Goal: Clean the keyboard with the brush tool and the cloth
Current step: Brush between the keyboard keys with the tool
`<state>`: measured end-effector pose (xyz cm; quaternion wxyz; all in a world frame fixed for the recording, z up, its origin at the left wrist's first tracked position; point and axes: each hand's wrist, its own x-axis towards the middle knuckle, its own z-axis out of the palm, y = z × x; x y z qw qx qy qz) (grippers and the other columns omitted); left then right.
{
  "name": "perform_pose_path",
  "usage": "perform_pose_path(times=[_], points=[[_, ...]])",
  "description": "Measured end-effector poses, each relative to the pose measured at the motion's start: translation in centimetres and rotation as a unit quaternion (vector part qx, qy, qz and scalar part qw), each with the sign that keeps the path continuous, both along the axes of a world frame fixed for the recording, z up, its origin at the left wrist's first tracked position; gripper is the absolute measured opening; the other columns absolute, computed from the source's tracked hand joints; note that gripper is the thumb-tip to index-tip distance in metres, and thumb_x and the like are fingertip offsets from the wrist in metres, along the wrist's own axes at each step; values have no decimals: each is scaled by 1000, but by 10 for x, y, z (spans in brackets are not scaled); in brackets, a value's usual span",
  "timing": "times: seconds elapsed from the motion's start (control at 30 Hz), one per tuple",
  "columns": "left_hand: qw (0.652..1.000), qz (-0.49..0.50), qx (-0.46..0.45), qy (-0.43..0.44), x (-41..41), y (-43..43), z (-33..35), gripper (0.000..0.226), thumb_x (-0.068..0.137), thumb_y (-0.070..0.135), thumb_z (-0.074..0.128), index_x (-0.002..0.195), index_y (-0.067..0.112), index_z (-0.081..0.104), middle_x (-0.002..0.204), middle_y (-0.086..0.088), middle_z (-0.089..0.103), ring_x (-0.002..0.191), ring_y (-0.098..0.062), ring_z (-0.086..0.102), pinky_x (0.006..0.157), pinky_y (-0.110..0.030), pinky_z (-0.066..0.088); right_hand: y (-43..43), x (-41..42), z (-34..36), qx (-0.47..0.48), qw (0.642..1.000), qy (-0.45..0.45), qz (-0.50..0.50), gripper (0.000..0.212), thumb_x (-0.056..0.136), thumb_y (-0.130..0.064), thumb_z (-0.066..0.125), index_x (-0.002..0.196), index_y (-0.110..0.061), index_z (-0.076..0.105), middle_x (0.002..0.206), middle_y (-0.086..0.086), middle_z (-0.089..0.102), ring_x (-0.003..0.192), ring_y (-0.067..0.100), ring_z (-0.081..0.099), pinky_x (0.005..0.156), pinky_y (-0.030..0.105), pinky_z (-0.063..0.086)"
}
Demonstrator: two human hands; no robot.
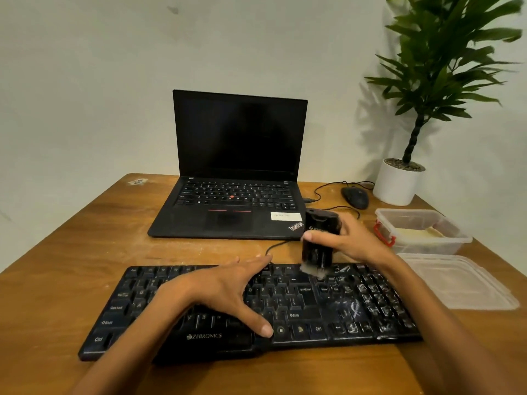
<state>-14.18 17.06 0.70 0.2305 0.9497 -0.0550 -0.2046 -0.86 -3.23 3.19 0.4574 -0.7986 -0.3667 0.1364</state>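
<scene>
A: Where is the keyboard?

B: The black keyboard [308, 303] lies across the near half of the wooden table [71, 238], in front of an open laptop [239, 138] with a dark screen. Its right-hand keys are streaked with white dust.

A: And the hands?

B: The left hand [228, 289] lies flat on the middle keys, fingers straight and spread, thumb down by the near row; it holds nothing. The right hand [348, 238] has its fingers wrapped round the black brush tool [319, 240], held upright, its pale bristles [312, 269] touching the far row right of centre.

A: What else is on the table?

B: A clear plastic container [405, 213] stands on the right with something pale yellow [413, 232] inside; the view is too soft to tell what it is. A clear lid [456, 283] lies just on its near side. Farther back are a mouse [355, 197] and a white plant pot [397, 182].
</scene>
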Motion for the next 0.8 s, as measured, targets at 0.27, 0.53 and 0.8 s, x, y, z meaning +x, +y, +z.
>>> perform_pose_path(times=[0.27,0.53,0.8], points=[[997,-67,45,11,30,-32,28,117,69,50,74,146,29,-12,156,9,-6,143,-14,-1,117,-34,4,1,-8,-6,56,998,-32,-12,26,78,-28,69,99,-14,63,95,-4,69,90,2,64,78,14,48],[995,-64,60,49,39,-36,17,110,72,51,71,147,27,-6,156,9,-6,143,-14,0,115,-33,5,-63,13,0,41,991,-40,-120,19,70,-29,72,83,-21,60,80,-7,66,81,10,61,66,15,45],[997,-69,34,1,41,-43,8,114,72,54,69,146,24,-11,149,16,-19,138,-4,-12,117,-34,2,-27,-17,-13,90,995,39,4,20,77,-14,64,96,-21,61,91,-8,72,90,3,66,72,16,51]])
